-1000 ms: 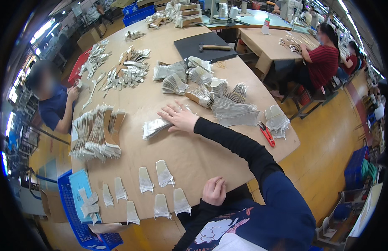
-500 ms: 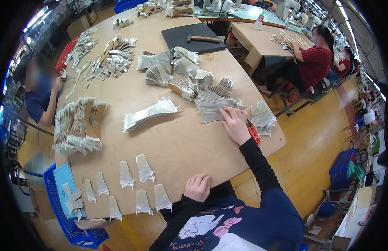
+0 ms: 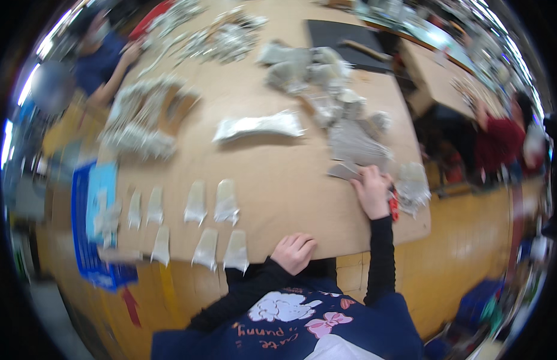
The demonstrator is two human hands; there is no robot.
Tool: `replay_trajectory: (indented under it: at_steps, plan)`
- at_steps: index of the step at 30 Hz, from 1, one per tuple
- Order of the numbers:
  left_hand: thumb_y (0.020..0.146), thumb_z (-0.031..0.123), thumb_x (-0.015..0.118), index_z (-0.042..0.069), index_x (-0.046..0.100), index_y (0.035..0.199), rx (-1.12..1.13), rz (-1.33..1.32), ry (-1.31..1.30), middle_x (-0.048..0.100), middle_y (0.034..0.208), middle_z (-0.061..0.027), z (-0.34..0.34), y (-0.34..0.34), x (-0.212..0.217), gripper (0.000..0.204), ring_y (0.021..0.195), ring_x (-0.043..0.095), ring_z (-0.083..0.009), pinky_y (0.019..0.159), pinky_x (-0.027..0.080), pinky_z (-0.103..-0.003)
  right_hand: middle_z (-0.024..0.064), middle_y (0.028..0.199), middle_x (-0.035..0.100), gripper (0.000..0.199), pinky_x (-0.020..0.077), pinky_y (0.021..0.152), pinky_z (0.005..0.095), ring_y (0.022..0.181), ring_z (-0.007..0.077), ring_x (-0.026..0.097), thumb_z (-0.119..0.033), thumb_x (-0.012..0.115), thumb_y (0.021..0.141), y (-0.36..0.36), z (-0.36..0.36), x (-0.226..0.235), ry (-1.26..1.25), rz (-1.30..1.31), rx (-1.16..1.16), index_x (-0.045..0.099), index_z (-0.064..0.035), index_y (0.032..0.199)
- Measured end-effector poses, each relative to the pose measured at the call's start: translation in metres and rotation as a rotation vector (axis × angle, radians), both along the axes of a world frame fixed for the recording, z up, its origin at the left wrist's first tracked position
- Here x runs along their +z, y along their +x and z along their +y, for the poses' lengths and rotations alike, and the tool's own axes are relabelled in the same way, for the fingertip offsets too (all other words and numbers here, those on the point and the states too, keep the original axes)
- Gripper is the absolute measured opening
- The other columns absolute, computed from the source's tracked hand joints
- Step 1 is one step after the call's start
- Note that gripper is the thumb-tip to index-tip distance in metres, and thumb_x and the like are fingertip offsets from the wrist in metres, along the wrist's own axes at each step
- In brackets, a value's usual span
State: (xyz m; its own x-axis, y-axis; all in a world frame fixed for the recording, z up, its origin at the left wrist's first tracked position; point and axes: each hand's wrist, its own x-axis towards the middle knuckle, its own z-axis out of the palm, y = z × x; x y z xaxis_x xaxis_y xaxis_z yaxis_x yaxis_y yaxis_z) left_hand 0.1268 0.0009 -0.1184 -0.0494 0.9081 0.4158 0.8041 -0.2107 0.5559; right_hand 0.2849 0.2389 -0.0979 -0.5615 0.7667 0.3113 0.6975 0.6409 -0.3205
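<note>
My right hand (image 3: 371,191) lies at the near edge of a fanned stack of grey flat pieces (image 3: 353,144) on the right side of the brown table (image 3: 290,186). Its fingers pinch one grey piece (image 3: 343,171) that sticks out to the left. My left hand (image 3: 293,252) rests on the table's front edge with curled fingers and nothing in it. The picture is blurred by motion.
Two rows of small pale pieces (image 3: 209,207) lie at the front left, beside a blue crate (image 3: 89,240). A pale bundle (image 3: 257,126) sits mid-table, with more heaps behind it. Red scissors (image 3: 393,207) lie by my right wrist. A person in blue (image 3: 101,60) and a person in red (image 3: 500,144) sit nearby.
My right hand has moved from the pale bundle in the middle to the fanned grey stack on the right and closed on a piece. My left hand has stayed at the edge.
</note>
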Motion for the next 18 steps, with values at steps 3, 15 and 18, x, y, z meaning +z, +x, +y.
replay_trajectory:
  at_steps: [3, 15, 18]
  plan:
    - [0.078, 0.010, 0.068, 0.007, 0.065, 0.097, 0.009, 0.015, 0.000, 0.064, 0.099, -0.0037, -0.004, 0.001, -0.004, 0.020, 0.095, 0.062, -0.0223, 0.081, 0.050, -0.035, 0.0092, 0.096, 0.060, 0.019, 0.0414, 0.088, 0.0418, 0.098, 0.0303, 0.056, -0.012, 0.073, 0.081, -0.003, -0.016, 0.013, -0.066, 0.088, 0.061, 0.063, -0.0053, 0.096]
    - [0.076, 0.010, 0.066, 0.006, 0.064, 0.097, -0.019, -0.002, 0.020, 0.062, 0.104, -0.0033, -0.005, 0.000, -0.009, 0.021, 0.099, 0.060, -0.0209, 0.082, 0.049, -0.033, 0.0079, 0.104, 0.061, 0.013, 0.0404, 0.092, 0.0395, 0.107, 0.0298, 0.052, -0.008, 0.070, 0.085, -0.038, -0.035, 0.010, -0.179, 0.181, 0.175, 0.063, -0.0067, 0.095]
    - [0.076, 0.011, 0.066, 0.006, 0.064, 0.098, -0.009, -0.025, 0.043, 0.062, 0.106, -0.0040, -0.006, 0.000, -0.013, 0.022, 0.101, 0.060, -0.0213, 0.083, 0.049, -0.034, 0.0105, 0.102, 0.063, 0.015, 0.0393, 0.096, 0.0391, 0.103, 0.0294, 0.055, 0.003, 0.062, 0.086, -0.026, -0.044, 0.008, -0.020, 0.339, 0.215, 0.060, -0.0051, 0.098]
